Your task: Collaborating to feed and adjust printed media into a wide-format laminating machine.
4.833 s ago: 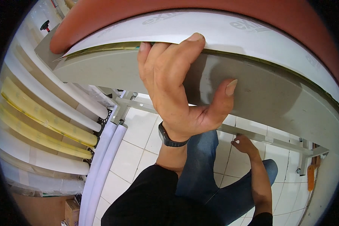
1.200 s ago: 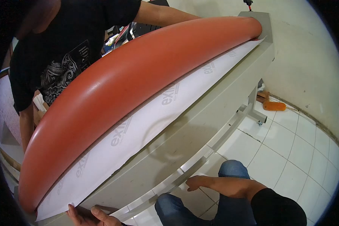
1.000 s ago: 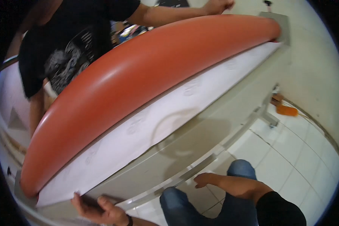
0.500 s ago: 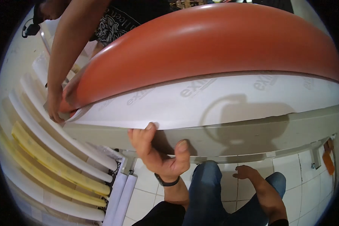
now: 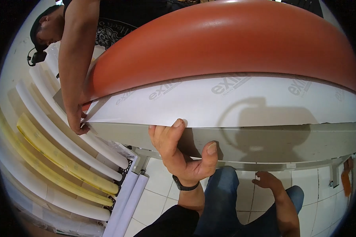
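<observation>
A long orange-red sheet roll (image 5: 225, 43) curves across a grey workbench (image 5: 245, 144). Along its near side runs a strip of white printed backing paper (image 5: 197, 104), which reaches the bench's front edge. My left hand (image 5: 182, 154), with a dark band on the wrist, is palm up at that edge. Its fingertips touch the paper's border, and the thumb stands apart from them, with nothing gripped between. Beside my right thigh, my right hand (image 5: 267, 180) hangs below the bench with loosely bent, spread fingers and holds nothing. Another person's hand (image 5: 77, 120) pinches the paper's left end.
Several white and yellow rolls (image 5: 67, 162) lie in a rack at the left. Pale lilac rolls (image 5: 126, 205) stand beside it. A bench leg (image 5: 336, 176) and an orange brush-like thing (image 5: 346, 181) show at the right. Below is a white tiled floor (image 5: 158, 177).
My left hand, the paper's printed marks and the other person's hand all sit farther right. The view has shifted slightly too. My right hand keeps nearly the same place by my leg.
</observation>
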Demonstrator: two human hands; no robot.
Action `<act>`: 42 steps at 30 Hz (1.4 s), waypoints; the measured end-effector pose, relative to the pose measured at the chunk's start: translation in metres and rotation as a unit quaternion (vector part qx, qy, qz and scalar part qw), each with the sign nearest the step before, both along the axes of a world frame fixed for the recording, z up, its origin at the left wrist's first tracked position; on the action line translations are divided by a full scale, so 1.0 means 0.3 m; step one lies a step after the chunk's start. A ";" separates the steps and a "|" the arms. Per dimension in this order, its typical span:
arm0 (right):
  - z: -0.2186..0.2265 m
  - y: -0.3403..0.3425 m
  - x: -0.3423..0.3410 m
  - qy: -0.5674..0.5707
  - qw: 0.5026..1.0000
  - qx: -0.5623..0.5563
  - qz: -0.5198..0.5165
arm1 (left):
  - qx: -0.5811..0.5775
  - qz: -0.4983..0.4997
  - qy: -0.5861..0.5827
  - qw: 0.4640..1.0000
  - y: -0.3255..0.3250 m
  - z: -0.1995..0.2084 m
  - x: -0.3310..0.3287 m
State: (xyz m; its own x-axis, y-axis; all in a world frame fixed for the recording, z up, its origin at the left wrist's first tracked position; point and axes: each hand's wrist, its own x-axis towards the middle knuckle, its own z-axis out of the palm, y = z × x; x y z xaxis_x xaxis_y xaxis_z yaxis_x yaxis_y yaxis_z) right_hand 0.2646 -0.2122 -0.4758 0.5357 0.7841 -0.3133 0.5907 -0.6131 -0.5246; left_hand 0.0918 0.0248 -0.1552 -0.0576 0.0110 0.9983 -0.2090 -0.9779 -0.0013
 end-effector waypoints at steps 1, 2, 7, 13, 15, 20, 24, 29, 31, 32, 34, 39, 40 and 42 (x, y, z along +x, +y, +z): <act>0.010 -0.024 0.001 -0.005 1.000 0.001 -0.025 | 0.004 -0.007 0.032 0.999 0.001 -0.021 0.009; 0.031 -0.025 -0.005 -0.003 1.000 0.002 -0.024 | 0.004 -0.006 0.033 0.999 0.005 -0.023 0.007; 0.160 -0.037 -0.038 -0.006 0.999 0.005 -0.041 | -0.009 -0.018 -0.054 0.998 0.034 -0.033 0.017; 0.129 -0.083 0.008 -0.039 0.995 0.072 -0.055 | -0.056 -0.034 0.005 0.998 0.012 -0.078 -0.004; 0.128 -0.105 0.019 -0.031 0.996 0.062 -0.054 | -0.063 -0.060 -0.014 0.996 0.013 -0.076 -0.003; 0.137 -0.087 0.030 0.015 0.996 0.055 -0.067 | -0.082 -0.024 -0.058 0.995 -0.004 -0.058 0.017; 0.028 -0.096 0.058 -0.025 0.997 0.061 -0.047 | -0.096 -0.033 -0.069 0.992 -0.025 -0.059 0.023; 0.059 -0.123 0.040 -0.011 0.996 0.061 -0.057 | -0.089 -0.016 -0.049 0.995 -0.016 -0.067 0.019; 0.057 -0.108 0.043 -0.011 0.998 0.037 -0.046 | -0.077 -0.043 -0.051 0.995 -0.009 -0.051 0.019; 0.062 -0.100 0.041 -0.010 0.998 0.008 -0.058 | -0.073 -0.052 -0.054 0.994 -0.002 -0.050 0.022; 0.087 -0.079 0.030 -0.006 0.999 0.010 -0.048 | -0.068 -0.030 -0.062 0.995 0.013 -0.047 0.010; 0.142 -0.067 0.025 0.004 0.999 -0.001 -0.051 | -0.049 -0.024 -0.057 0.997 0.037 -0.055 0.013; 0.142 -0.067 0.031 0.005 0.999 -0.003 -0.045 | -0.041 -0.003 -0.038 0.998 0.039 -0.058 0.017; 0.132 -0.069 0.038 0.010 0.998 0.005 -0.057 | -0.052 -0.018 -0.052 0.997 0.046 -0.059 0.040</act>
State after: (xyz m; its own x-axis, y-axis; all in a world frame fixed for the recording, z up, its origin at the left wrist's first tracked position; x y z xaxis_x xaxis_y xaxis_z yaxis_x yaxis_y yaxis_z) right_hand 0.2760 -0.2327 -0.4363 0.6151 0.7218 -0.3171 0.5074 -0.6703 -0.5416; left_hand 0.1039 0.0385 -0.1729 -0.1589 0.1177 0.9803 -0.2489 -0.9656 0.0756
